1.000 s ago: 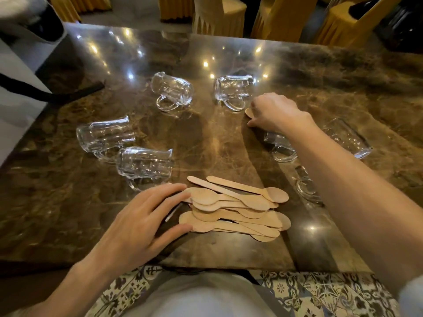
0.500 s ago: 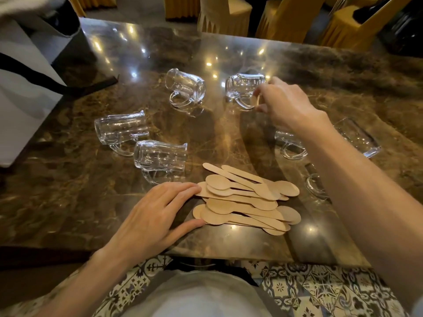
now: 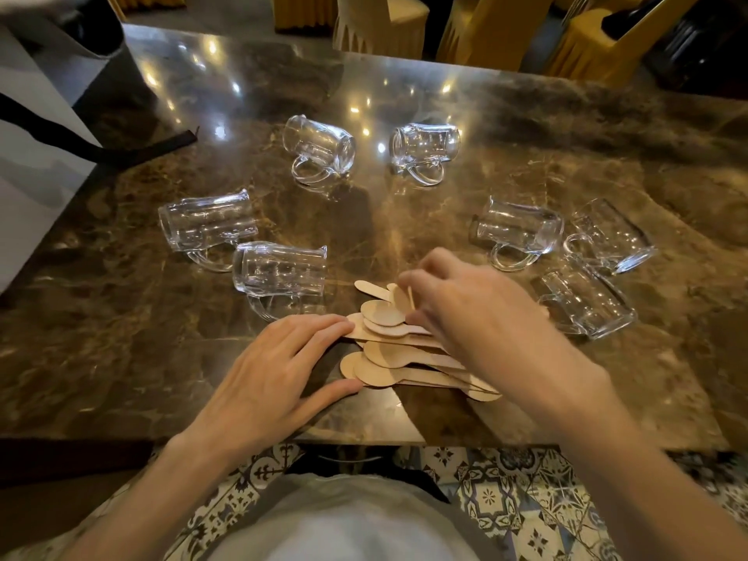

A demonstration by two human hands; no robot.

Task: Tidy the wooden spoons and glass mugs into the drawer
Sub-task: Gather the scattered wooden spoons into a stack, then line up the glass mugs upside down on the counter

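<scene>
A person's flat, empty left hand (image 3: 279, 370) steadies a pile of wooden spoons (image 3: 388, 358) while the right hand (image 3: 473, 317) pinches one spoon (image 3: 401, 298) above it, amid toppled glass mugs (image 3: 279, 269) on a marble table (image 3: 121, 338).

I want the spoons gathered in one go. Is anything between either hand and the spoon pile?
Nothing visible is. The left hand lies flat against the near-left edge of the wooden spoons, and the right hand is over the pile, pinching one spoon. The nearest glass mug lies beyond the pile, clear of both hands.
</scene>
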